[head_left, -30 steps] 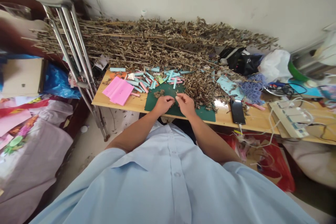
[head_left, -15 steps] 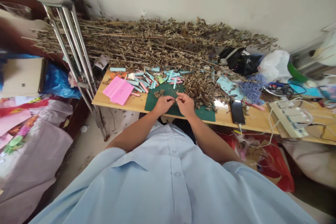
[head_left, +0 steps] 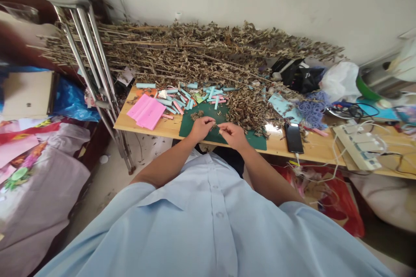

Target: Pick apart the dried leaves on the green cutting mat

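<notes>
Over the dark green mat (head_left: 212,108) both hands work close together, fingertips a small gap apart. My left hand (head_left: 202,130) is closed in a pinch on a small bit of dried leaf (head_left: 215,126). Thumb and fingers of my right hand (head_left: 233,135) are pressed together just right of it; what lies in that pinch is too small to make out. A small clump of crumbled leaf (head_left: 196,115) lies on the mat beyond my left hand. A larger heap of dried leaves (head_left: 247,110) covers the mat's right side.
Long dried stalks (head_left: 182,47) lie along the wall. Blue and pink paper rolls (head_left: 185,97) and folded pink paper (head_left: 146,111) lie left of the mat. A phone (head_left: 294,138), blue string (head_left: 313,107) and a power strip (head_left: 356,143) sit rightward. Metal crutches (head_left: 92,52) stand at left.
My right hand has shifted slightly right and down, its fingers stretching more toward the left. My left hand has barely moved, and the gap between the fingertips shows more clearly.
</notes>
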`<state>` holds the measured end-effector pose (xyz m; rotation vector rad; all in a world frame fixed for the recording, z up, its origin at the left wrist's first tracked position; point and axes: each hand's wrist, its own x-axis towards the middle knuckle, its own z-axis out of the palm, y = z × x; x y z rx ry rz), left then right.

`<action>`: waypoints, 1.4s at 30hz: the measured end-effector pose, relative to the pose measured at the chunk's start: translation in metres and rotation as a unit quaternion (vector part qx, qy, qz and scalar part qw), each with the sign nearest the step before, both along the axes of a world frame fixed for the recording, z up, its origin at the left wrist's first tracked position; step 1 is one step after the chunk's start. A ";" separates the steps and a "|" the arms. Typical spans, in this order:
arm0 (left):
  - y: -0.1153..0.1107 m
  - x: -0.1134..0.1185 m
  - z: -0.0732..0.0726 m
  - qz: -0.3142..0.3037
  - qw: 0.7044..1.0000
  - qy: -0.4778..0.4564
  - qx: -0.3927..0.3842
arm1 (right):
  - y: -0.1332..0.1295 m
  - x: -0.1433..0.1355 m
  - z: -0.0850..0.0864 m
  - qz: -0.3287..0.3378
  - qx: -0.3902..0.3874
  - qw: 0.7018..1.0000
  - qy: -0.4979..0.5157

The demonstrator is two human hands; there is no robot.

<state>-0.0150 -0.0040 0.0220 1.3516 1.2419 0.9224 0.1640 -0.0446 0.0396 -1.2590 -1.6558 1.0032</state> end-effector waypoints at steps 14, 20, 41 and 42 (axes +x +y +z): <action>0.003 0.000 -0.005 0.004 0.997 -0.065 -0.051 | -0.016 0.003 0.004 0.081 0.013 0.983 -0.162; 0.001 0.000 -0.001 -0.008 0.992 -0.100 -0.076 | 0.004 -0.008 -0.015 -0.106 0.028 0.990 -0.091; 0.002 0.001 -0.003 0.020 0.992 -0.097 -0.076 | 0.024 -0.019 -0.024 -0.169 -0.027 0.985 0.023; 0.002 0.001 -0.003 0.019 0.992 -0.099 -0.076 | 0.024 -0.019 -0.022 -0.169 -0.036 0.985 0.029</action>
